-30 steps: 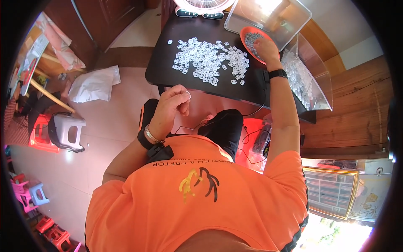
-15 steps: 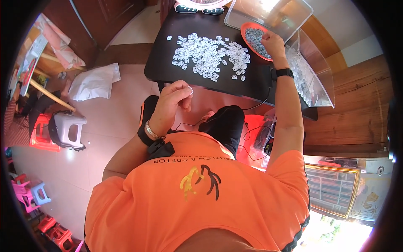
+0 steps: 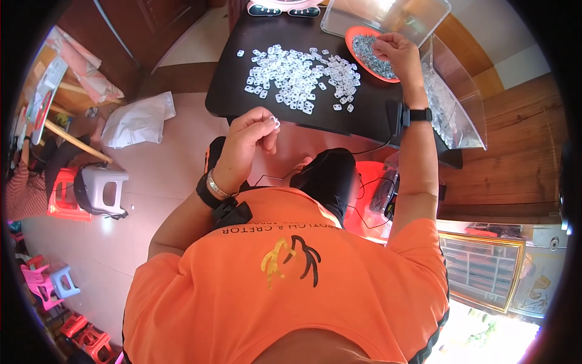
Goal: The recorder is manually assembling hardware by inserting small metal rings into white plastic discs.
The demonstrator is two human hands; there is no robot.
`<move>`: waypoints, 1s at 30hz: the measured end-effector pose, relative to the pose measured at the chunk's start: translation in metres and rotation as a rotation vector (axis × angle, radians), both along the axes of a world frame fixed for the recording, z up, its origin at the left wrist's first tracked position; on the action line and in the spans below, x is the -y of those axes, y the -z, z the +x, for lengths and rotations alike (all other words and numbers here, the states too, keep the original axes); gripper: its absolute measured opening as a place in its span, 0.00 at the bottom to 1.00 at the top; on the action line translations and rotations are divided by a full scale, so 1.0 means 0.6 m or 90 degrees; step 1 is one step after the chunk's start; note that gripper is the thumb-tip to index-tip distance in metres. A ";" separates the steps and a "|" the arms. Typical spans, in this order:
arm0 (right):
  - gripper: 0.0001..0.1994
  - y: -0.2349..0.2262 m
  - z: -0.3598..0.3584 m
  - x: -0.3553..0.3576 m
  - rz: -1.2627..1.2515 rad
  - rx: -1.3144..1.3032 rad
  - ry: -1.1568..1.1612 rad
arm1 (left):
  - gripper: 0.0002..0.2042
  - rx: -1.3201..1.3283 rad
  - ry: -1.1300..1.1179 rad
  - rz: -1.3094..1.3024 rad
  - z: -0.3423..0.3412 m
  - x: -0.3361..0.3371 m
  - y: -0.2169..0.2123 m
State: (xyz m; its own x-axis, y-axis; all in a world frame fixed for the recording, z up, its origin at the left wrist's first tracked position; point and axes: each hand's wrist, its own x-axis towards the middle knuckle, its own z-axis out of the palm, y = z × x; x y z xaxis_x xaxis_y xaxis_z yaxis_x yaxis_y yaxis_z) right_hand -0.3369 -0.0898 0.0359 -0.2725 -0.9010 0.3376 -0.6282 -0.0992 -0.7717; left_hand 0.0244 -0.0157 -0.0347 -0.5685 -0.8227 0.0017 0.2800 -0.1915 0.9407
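A person in an orange shirt is sitting at a dark rectangular surface (image 3: 242,91), seen from overhead. Two clear plastic tubs are standing along its far and right edges: one clear plastic tub (image 3: 388,15) behind the work, and a second clear plastic tub (image 3: 454,103), part-filled with small pale pieces, at the right. One round orange dish (image 3: 357,51) of small grey metal pieces is lying between them. A loose spread of small white plastic clips (image 3: 300,76), too many to count, is covering the middle of the surface. The right hand (image 3: 397,51) is reaching over the orange dish, fingers curled down at the grey pieces; whether it is gripping any cannot be told. The left hand (image 3: 248,142) is raised near the surface's front edge, fingers pinched closed on one small white clip (image 3: 276,123).
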 end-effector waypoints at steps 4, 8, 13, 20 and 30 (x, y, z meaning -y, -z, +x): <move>0.06 -0.015 0.140 -0.091 -0.070 0.194 -0.173 | 0.10 -0.004 -0.014 -0.084 -0.002 0.001 -0.025; 0.05 0.023 0.249 -0.162 -0.035 0.330 -0.270 | 0.10 -0.007 -0.013 -0.137 -0.006 -0.004 -0.038; 0.08 0.059 0.314 -0.180 -0.006 0.446 -0.310 | 0.09 0.034 -0.049 -0.193 -0.003 -0.011 -0.033; 0.09 0.072 0.330 -0.178 0.008 0.396 -0.331 | 0.09 0.031 -0.071 -0.224 -0.002 -0.016 -0.022; 0.09 0.075 0.331 -0.184 0.003 0.346 -0.322 | 0.09 0.024 -0.068 -0.211 0.001 -0.012 -0.010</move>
